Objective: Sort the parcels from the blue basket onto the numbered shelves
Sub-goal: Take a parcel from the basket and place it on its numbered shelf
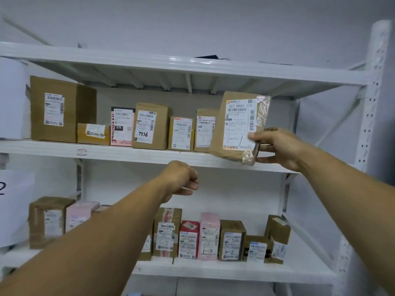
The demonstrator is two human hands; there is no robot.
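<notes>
Upper shelf (53,147): we see labelled boxes (149,126) standing in a row | left hand (181,178): raised below that shelf, fingers loosely curled, empty | brown parcel (239,124): tilted at the row's right end, lower edge at the shelf lip | right hand (275,146): pinches the parcel's lower right corner, thumb on its label.

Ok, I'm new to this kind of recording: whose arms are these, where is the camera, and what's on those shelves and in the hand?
No machine here: a person wears one camera on the head, so you see their two arms reaching forward. The right hand grips a brown parcel, tilted, at the right end of the row of parcels on the upper shelf; its label bears a handwritten 1-1. The left hand holds nothing, fingers loosely curled. Other parcels stand on the lower shelf, some marked 1-2.
</notes>
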